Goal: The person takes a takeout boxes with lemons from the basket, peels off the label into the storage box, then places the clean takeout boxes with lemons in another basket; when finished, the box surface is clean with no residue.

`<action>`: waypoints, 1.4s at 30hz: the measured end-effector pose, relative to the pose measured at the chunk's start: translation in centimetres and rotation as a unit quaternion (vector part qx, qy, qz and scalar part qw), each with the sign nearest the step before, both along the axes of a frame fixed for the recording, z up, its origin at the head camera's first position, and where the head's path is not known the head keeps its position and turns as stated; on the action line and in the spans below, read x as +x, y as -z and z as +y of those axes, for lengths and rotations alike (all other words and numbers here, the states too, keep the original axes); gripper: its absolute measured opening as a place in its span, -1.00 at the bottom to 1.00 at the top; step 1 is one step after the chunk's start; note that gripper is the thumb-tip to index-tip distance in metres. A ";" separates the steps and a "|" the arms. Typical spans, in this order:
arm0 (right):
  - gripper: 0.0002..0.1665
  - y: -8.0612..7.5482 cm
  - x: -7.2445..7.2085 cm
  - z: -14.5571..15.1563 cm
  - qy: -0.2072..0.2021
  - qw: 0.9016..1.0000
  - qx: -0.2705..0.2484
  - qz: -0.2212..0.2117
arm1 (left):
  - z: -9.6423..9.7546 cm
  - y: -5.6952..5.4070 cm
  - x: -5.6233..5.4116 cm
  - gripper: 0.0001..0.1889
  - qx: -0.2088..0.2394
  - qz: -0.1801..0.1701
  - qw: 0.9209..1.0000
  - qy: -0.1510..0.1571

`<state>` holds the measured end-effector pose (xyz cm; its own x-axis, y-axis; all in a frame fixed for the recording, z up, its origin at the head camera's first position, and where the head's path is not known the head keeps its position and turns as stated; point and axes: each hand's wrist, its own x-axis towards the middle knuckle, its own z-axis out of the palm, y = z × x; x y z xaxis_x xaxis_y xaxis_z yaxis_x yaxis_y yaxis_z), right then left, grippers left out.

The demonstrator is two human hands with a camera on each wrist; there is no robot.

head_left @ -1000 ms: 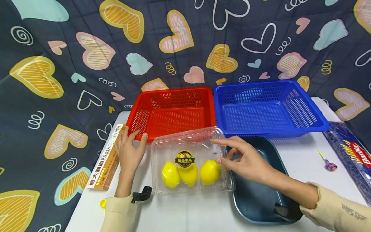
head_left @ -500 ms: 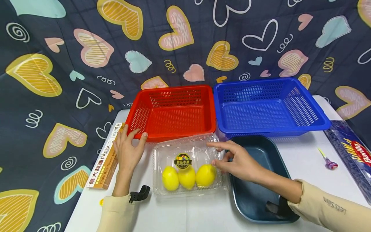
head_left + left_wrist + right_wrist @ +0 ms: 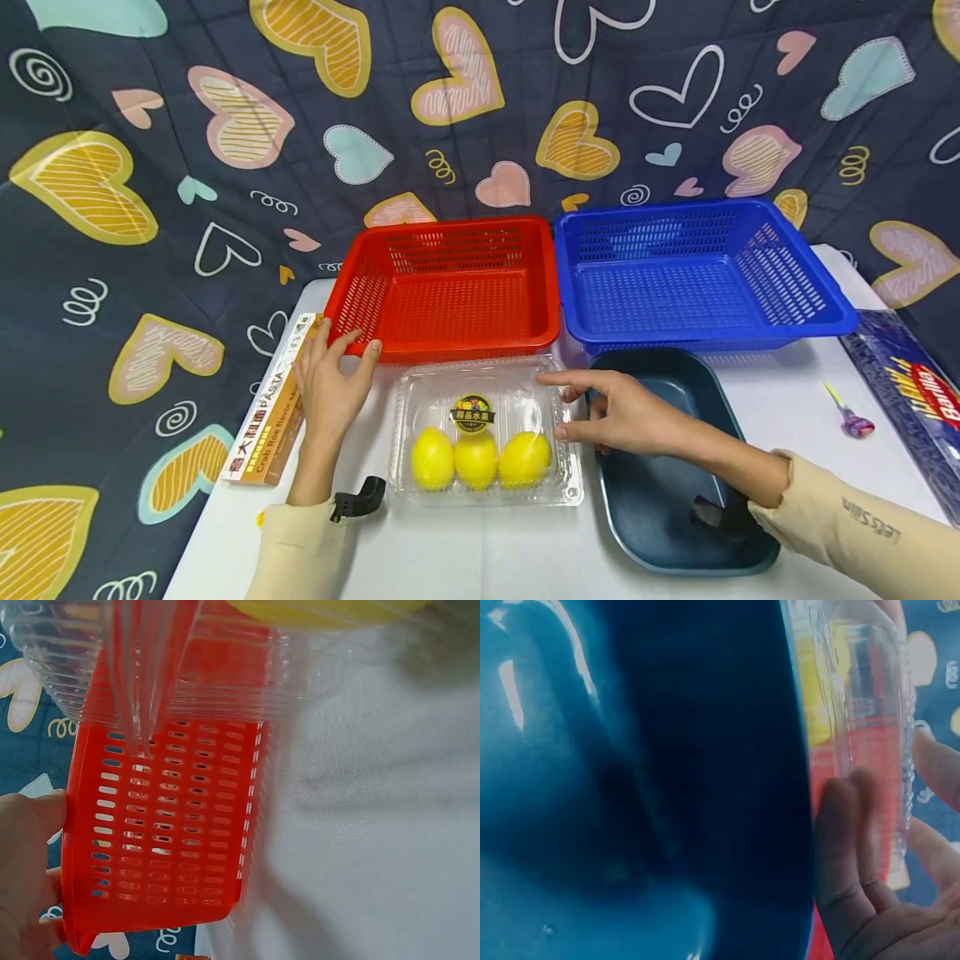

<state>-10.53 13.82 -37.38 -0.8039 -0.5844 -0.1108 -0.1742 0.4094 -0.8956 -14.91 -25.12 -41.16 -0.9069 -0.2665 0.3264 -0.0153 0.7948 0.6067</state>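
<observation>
A clear plastic clamshell box with a round fruit sticker lies on the table; several yellow lemons show through its lid. My right hand is at the box's right edge, its index finger straight over the lid and its thumb overlapping the side. In the right wrist view its fingers are spread beside the clear wall. My left hand rests with loosely spread fingers at the front left corner of a red basket. The left wrist view shows fingertips at the basket's rim.
A blue basket stands right of the red one. In front of it is a dark teal tray, under my right forearm. A pasta box lies left, a lollipop and a blue Barilla pack right. A heart-patterned cloth hangs behind.
The clamshell box has come down from a tilt to lie flat and squarer, shifting slightly left and nearer me. My right hand followed it left, then eased back right. My left hand stays at the basket.
</observation>
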 end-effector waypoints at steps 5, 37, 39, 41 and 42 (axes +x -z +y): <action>-0.22 0.6 -0.2 -0.1 0.006 0.999 0.032 -0.013 | -0.2 -0.1 0.1 -0.48 -0.001 -0.001 1.000 0.000; -0.59 -2.0 -2.6 -0.2 0.034 0.984 0.080 0.154 | -0.1 -4.2 2.5 -0.42 -0.014 -0.037 0.989 0.143; -0.62 -2.0 -3.1 -0.8 0.033 0.984 0.063 0.166 | 0.4 -4.9 3.1 -0.42 -0.029 -0.050 0.978 0.199; -0.64 -1.9 -3.5 -1.5 0.029 0.983 0.049 0.174 | 1.2 -5.4 3.8 -0.41 -0.036 -0.070 0.963 0.256; -0.65 -1.9 -3.6 -2.0 0.027 0.983 0.044 0.178 | 1.5 -5.6 4.1 -0.40 -0.038 -0.082 0.955 0.281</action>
<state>-14.17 11.86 -35.45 -0.8305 -0.5402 0.1357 -0.4463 0.4997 -0.7424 -10.79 -23.58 -35.61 -0.9406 0.2960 0.1665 0.3367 0.7475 0.5726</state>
